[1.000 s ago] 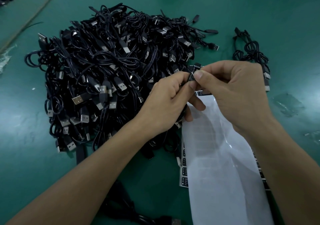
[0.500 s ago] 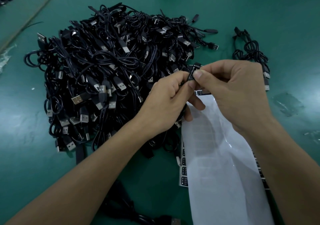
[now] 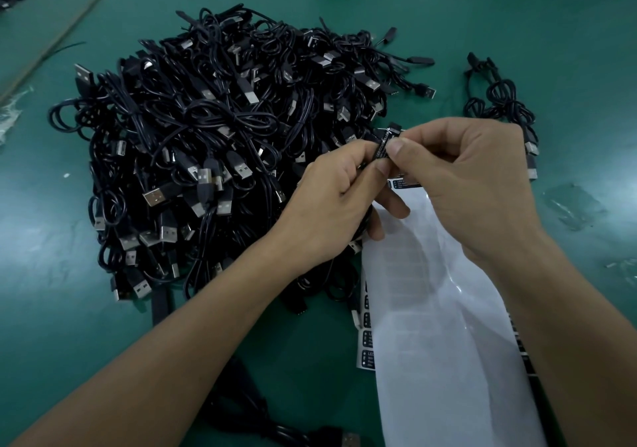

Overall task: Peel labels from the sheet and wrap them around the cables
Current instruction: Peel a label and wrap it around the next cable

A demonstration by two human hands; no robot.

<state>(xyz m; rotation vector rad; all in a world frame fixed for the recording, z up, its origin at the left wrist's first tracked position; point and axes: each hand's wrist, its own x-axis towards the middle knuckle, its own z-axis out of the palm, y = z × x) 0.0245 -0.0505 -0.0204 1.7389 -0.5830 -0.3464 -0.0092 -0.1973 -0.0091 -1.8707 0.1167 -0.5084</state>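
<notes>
one label (image 3: pixel 382 149) closing up
beside the cable pile (image 3: pixel 224 143), our left hand (image 3: pixel 331 205) and right hand (image 3: pixel 475 188) now pinch it a touch tighter.

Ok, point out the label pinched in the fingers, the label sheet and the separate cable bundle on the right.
label (image 3: pixel 381 149), head view, its printed black face.
label sheet (image 3: pixel 444 336), head view, bare white backing.
separate cable bundle (image 3: pixel 506 109), head view, its coiled loops.
</notes>
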